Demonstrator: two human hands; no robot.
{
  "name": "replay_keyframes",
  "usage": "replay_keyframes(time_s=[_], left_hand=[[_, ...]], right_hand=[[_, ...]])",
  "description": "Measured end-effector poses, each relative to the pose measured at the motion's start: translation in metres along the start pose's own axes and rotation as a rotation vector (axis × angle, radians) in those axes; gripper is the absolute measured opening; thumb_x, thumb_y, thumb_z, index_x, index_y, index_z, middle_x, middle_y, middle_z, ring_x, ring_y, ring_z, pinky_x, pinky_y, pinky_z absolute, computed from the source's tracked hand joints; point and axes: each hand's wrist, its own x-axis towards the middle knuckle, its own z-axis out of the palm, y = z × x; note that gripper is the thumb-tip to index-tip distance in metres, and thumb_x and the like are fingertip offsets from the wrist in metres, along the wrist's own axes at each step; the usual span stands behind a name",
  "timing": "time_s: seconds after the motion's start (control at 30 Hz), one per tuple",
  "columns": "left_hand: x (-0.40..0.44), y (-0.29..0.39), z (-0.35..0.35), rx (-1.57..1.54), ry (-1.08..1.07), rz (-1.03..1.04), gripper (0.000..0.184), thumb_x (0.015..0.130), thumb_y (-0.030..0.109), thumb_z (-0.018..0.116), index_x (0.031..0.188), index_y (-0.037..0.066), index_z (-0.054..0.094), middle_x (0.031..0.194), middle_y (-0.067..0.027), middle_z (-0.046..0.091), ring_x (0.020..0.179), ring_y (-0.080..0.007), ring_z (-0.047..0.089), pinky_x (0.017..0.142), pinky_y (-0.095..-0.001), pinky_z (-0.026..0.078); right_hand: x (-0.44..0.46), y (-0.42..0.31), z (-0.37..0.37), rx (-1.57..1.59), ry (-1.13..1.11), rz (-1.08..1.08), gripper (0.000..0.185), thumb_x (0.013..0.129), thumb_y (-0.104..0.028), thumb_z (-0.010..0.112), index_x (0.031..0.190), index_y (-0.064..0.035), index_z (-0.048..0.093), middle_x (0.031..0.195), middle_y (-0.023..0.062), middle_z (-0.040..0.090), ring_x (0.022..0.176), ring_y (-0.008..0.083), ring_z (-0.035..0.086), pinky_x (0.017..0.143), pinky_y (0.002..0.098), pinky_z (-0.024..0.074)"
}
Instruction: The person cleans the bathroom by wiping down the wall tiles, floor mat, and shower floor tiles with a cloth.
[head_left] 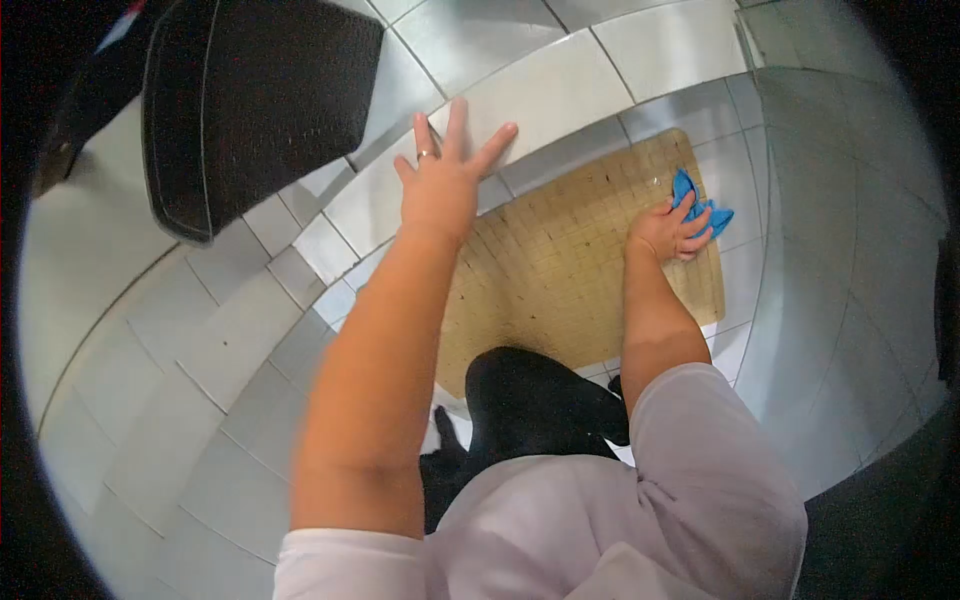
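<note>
My left hand [443, 180] rests with its fingers spread on the white tiled ledge [545, 85]; a ring shows on one finger and nothing is in the hand. Farther right, my right hand [668, 228] presses a blue cloth [715, 220] down near the far right end of a yellowish-tan mat [560, 250]. The fingers lie bent over the cloth, and parts of it stick out above and beside them. Dark specks and stains mark the mat, which lies on white floor tiles.
A black textured bin-like object [280, 100] stands beyond the ledge at the upper left. A glass panel [830, 250] rises along the right side. Tiled wall [240, 340] runs along the left. My black-clad leg [530, 400] is over the mat's near edge.
</note>
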Motion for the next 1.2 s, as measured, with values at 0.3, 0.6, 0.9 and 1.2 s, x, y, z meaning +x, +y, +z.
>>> replay_keyframes(time_s=[0.3, 0.6, 0.9, 1.2], left_hand=[[0.016, -0.025, -0.019, 0.012, -0.019, 0.23, 0.083, 0.055, 0.023, 0.073, 0.121, 0.052, 0.032, 0.136, -0.0063, 0.022, 0.112, -0.0322, 0.035, 0.095, -0.0596, 0.019], [0.02, -0.043, 0.006, -0.229, 0.22, 0.37, 0.07, 0.046, 0.029, 0.073, 0.111, 0.041, 0.051, 0.128, -0.0093, 0.029, 0.109, -0.0345, 0.028, 0.095, -0.0423, 0.024], [0.015, -0.037, 0.004, -0.074, 0.256, 0.367, 0.076, 0.051, 0.031, 0.073, 0.121, 0.035, 0.044, 0.129, -0.0141, 0.028, 0.115, -0.0346, 0.027, 0.097, -0.0431, 0.022], [0.016, -0.04, 0.019, 0.122, 0.326, 0.314, 0.083, 0.057, 0.033, 0.074, 0.125, 0.047, 0.029, 0.134, -0.0119, 0.027, 0.112, -0.0412, 0.035, 0.088, -0.0433, 0.039]], right_hand=[[0.004, 0.007, 0.011, -0.019, -0.004, 0.031, 0.037, 0.081, -0.034, 0.048, 0.118, -0.0311, 0.047, 0.136, 0.0013, 0.024, 0.121, 0.0327, 0.019, 0.092, 0.0541, 0.0207], [0.001, 0.01, 0.014, -0.03, 0.091, -0.034, 0.035, 0.08, -0.035, 0.049, 0.115, -0.0318, 0.047, 0.132, 0.0019, 0.028, 0.119, 0.0332, 0.024, 0.09, 0.0534, 0.0262], [0.003, 0.01, 0.005, -0.006, 0.123, -0.061, 0.039, 0.074, -0.033, 0.052, 0.113, -0.0284, 0.05, 0.127, 0.0037, 0.036, 0.119, 0.0305, 0.025, 0.087, 0.0556, 0.0287], [-0.124, 0.071, -0.065, 0.316, -0.816, -0.301, 0.03, 0.079, -0.025, 0.046, 0.106, -0.014, 0.054, 0.116, 0.0074, 0.046, 0.111, 0.0266, 0.038, 0.086, 0.0484, 0.0334]])
